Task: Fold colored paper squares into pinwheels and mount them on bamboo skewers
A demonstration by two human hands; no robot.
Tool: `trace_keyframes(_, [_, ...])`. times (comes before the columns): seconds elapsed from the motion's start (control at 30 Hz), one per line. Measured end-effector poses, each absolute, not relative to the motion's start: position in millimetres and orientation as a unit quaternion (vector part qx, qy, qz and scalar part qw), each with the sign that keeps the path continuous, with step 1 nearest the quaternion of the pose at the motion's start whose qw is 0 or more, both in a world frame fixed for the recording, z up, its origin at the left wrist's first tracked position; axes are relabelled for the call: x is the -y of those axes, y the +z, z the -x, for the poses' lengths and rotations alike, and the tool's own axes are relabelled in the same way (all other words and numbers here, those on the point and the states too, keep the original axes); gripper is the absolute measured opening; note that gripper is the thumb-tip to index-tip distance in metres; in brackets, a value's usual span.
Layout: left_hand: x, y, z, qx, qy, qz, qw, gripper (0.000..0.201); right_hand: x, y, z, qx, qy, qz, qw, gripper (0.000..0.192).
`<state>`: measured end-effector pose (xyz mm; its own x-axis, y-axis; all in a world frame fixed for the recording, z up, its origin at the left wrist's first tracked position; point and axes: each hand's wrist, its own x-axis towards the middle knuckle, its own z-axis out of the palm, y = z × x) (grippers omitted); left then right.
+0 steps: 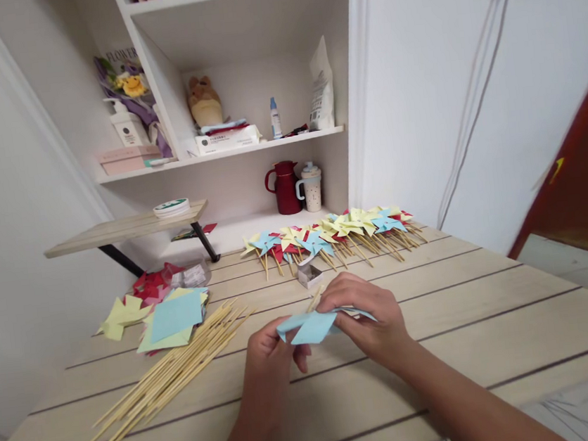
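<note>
Light-blue folded paper [309,326], creased into pinwheel-like flaps, sits between both hands just above the pale wooden plank worktop [498,339], in the near middle of it. The left hand [270,358] pinches the paper's left flap between thumb and fingers from below. The right hand [369,318] is curled over the right side, its fingers pressed down onto the folds, so the middle of the paper is hidden under them. A thin bamboo stick [314,298] shows just behind the right hand's fingers; I cannot tell which hand, if either, grips it.

To do this step well, my judgement is that the flaps should stay gathered at the middle with a firm but light pinch, so the points overlap squarely and the creases do not flatten. The paper lies mostly ahead of the left grip and under the right one, touching both.

To the left lie a loose bundle of bamboo skewers [168,376] and a stack of blue, yellow and red paper squares [170,319]. Further back a row of finished paper pinwheels on sticks [332,234] stretches across the worktop, with a small metal box [308,274] near it.
</note>
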<state>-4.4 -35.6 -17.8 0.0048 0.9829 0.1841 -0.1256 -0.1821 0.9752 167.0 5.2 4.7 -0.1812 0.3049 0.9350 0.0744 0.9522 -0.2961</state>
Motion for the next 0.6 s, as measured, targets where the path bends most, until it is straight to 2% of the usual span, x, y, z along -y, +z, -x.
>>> trace_keyframes(0.3, [41,-12,-1,-0.441,0.579,-0.495,0.475,0.024,-5,4,-166,0.762,0.097,0.136,0.625,0.017])
trace_keyframes(0.6, [47,-8,-4,-0.451,0.590,-0.490,0.456,0.018,-5,6,-167,0.763,0.085,0.137,0.626,0.017])
